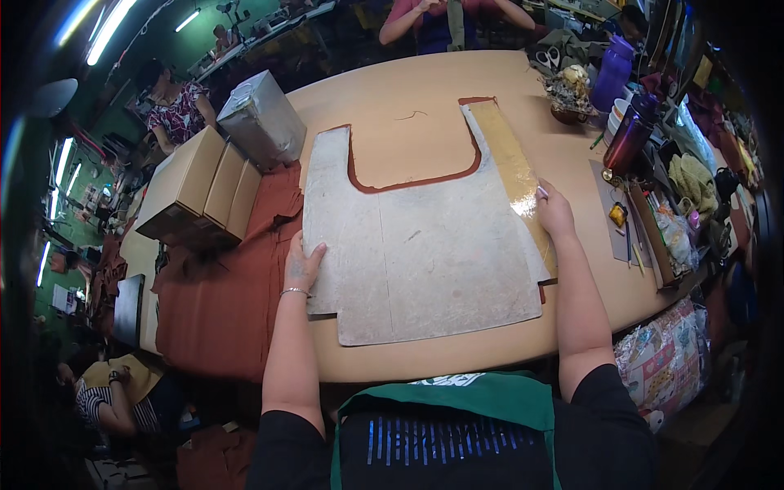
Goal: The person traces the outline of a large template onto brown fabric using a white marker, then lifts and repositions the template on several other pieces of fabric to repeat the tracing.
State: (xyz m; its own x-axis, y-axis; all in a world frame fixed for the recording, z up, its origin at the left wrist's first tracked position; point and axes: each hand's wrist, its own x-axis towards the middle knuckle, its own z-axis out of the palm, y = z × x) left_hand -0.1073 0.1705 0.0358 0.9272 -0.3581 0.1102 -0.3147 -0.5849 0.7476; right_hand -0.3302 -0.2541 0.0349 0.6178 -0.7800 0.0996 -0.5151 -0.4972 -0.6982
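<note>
A large grey pattern board (441, 263) with a deep U-shaped cut-out lies flat on the table before me. Beneath it, reddish-brown fabric (422, 180) shows as a narrow border around the cut-out. Along the board's right side is a shiny yellowish pattern piece (503, 144), partly overlapped by the board. My left hand (302, 263) grips the board's left edge, thumb on top, its other fingers partly hidden. At the yellowish piece's outer edge, my right hand (556, 211) pinches a small pale stick (542, 192), seemingly chalk.
Stacked reddish-brown fabric (214, 312) covers the table's left side, with cardboard boxes (190, 190) and a metal tin (263, 119) behind. To the right are scissors (548, 58), bottles (631, 131), pencils (638, 258) and a box of supplies (649, 236). Other people work around the room.
</note>
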